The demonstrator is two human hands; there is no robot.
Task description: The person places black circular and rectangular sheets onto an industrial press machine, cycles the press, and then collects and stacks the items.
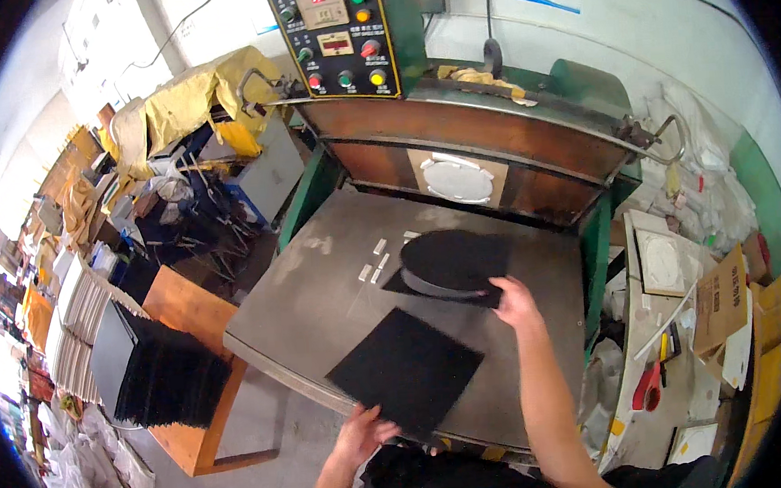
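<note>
My left hand (364,435) is at the near left edge of a black square sheet (407,368), its fingers closed on that edge. The sheet lies over the front part of a grey metal press bed (295,290). Farther back, my right hand (515,303) pinches the right edge of a black sheet with a rounded, curled outline (454,260). A grey underside shows along its near rim, and a dark corner of material lies beneath it. Several small pale strips (379,246) rest on the bed to its left.
The raised press platen (367,160) carries a pale board with an oval die (458,179). A control box (338,41) hangs above. A wooden stand (184,301) at left bears a stack of black sheets (170,369). Right, a side table (637,408) holds red-handled scissors (650,387) and a carton (720,300).
</note>
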